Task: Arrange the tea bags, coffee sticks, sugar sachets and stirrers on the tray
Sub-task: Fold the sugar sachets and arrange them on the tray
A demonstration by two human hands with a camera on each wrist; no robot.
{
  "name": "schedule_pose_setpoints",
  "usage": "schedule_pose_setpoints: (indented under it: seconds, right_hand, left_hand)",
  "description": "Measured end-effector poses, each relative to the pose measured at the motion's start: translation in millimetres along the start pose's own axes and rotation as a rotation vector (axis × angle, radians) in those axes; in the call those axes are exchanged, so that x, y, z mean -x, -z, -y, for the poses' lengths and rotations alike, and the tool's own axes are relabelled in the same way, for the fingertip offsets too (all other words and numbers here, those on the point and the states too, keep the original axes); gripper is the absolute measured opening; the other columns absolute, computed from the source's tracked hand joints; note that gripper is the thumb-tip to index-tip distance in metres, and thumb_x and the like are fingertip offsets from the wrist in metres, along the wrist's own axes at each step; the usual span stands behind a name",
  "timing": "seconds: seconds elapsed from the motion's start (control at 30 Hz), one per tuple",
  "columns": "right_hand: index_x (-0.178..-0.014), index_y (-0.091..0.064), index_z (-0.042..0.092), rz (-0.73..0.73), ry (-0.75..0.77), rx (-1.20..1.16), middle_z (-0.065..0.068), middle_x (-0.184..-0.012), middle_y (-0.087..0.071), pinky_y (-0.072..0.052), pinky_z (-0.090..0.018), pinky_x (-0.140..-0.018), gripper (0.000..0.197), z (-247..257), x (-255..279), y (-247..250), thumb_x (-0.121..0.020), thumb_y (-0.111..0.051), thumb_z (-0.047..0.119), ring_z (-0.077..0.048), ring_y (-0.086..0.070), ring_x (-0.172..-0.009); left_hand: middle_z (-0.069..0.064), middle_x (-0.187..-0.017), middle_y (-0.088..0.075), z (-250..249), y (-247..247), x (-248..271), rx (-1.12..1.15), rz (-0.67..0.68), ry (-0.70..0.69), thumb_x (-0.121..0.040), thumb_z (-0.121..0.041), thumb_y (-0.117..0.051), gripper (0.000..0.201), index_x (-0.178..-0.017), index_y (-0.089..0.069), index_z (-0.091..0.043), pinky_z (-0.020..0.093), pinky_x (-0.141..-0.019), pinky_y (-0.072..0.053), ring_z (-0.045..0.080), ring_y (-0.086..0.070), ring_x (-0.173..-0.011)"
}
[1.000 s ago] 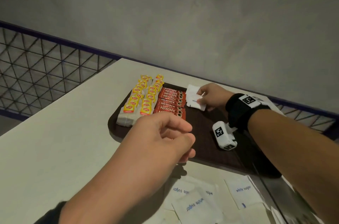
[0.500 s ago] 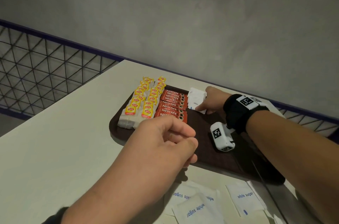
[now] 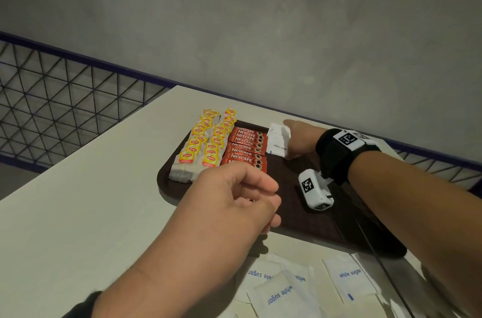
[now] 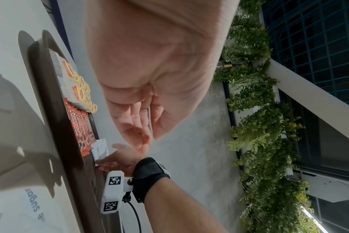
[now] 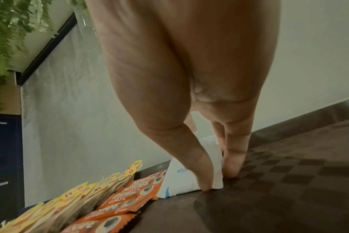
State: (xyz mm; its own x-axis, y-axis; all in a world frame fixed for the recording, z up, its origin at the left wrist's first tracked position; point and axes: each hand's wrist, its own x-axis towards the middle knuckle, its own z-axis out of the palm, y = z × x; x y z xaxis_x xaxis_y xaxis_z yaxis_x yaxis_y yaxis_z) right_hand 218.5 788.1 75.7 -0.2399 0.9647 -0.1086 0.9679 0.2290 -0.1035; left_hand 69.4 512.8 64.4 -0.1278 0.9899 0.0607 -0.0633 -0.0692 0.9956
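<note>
On the dark brown plastic tray (image 3: 167,182), yellow-tagged tea bags (image 3: 208,140) fill the left end, red coffee sticks (image 3: 245,147) just beside them. Left hand (image 3: 234,203) hovers at the tray's near edge, fingers loosely curled, empty. Right hand (image 3: 300,140) pinches a white paper sugar sachet (image 3: 279,144) upright beside the sticks; its fingertips are hidden. Loose white sachets (image 3: 281,289), partly cut off, lie on the tabletop (image 3: 91,200).

Brown, seemingly chequered tray (image 5: 289,181); orange-red coffee sticks (image 3: 245,147).

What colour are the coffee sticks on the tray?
The coffee sticks are red-orange with white lettering and a dark coffee-cup picture, clearest in the head view.
</note>
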Motion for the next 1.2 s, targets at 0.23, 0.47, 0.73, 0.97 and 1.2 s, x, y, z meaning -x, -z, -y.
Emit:
schedule_pose_setpoints:
  seconds: [0.23, 0.47, 0.73, 0.97, 1.2]
  right_hand:
    - [-0.143, -0.04, 0.007, 0.082, -0.051, -0.268, -0.01, -0.116, -0.058, -0.063, -0.032, -0.069, 0.075, -5, -9, -1, -0.079, -0.08, 0.003, -0.024, -0.069, -0.088]
    - [-0.155, -0.028, 0.013, -0.019, -0.02, -0.145, -0.014, -0.138, -0.054, -0.054, -0.031, -0.082, 0.087, -7, 14, 10, -0.083, -0.077, 0.018, -0.031, -0.062, -0.111]
    - [-0.105, -0.07, 0.033, 0.224, 0.524, -0.076, 0.011, -0.087, -0.068, -0.054, -0.026, -0.071, 0.022, 45, 175, 22, -0.086, -0.078, 0.038, -0.002, -0.063, -0.074]
    - [-0.127, -0.057, 0.026, 0.26, 0.511, 0.274, 0.01, -0.112, -0.051, -0.053, -0.034, -0.088, 0.06, 50, 241, -6, -0.081, -0.074, 0.06, -0.011, -0.053, -0.103]
    - [-0.119, -0.057, 0.025, 0.271, 0.366, 0.052, 0.009, -0.106, -0.057, -0.05, -0.027, -0.078, 0.043, 45, 242, -32, -0.087, -0.075, 0.047, -0.01, -0.055, -0.089]
  left_hand:
    - [0.009, -0.077, -0.076, 2, 1, -1, -0.018, 0.006, -0.031, -0.089, 0.0, -0.075, 0.014, -0.086, -0.074, -0.014, 0.045, -0.076, -0.064, 0.019, -0.077, -0.07]
    - [0.006, -0.081, -0.076, 2, 8, -5, -0.041, -0.018, -0.052, -0.092, 0.009, -0.066, 0.021, -0.089, -0.074, -0.011, 0.029, -0.069, -0.063, 0.019, -0.077, -0.073]
    - [0.004, -0.087, -0.08, -17, 29, -8, -0.061, -0.15, -0.148, -0.089, 0.009, -0.066, 0.03, -0.085, -0.073, -0.02, 0.037, -0.074, -0.061, 0.02, -0.074, -0.08]
    - [0.007, -0.093, -0.078, -25, 25, -1, -0.053, -0.183, -0.153, -0.091, 0.001, -0.069, 0.024, -0.083, -0.071, -0.021, 0.033, -0.07, -0.055, 0.017, -0.072, -0.077]
    - [0.001, -0.098, -0.078, -22, 11, 9, -0.115, -0.106, -0.139, -0.092, -0.007, -0.072, 0.013, -0.091, -0.074, -0.021, 0.028, -0.072, -0.053, 0.016, -0.074, -0.086]
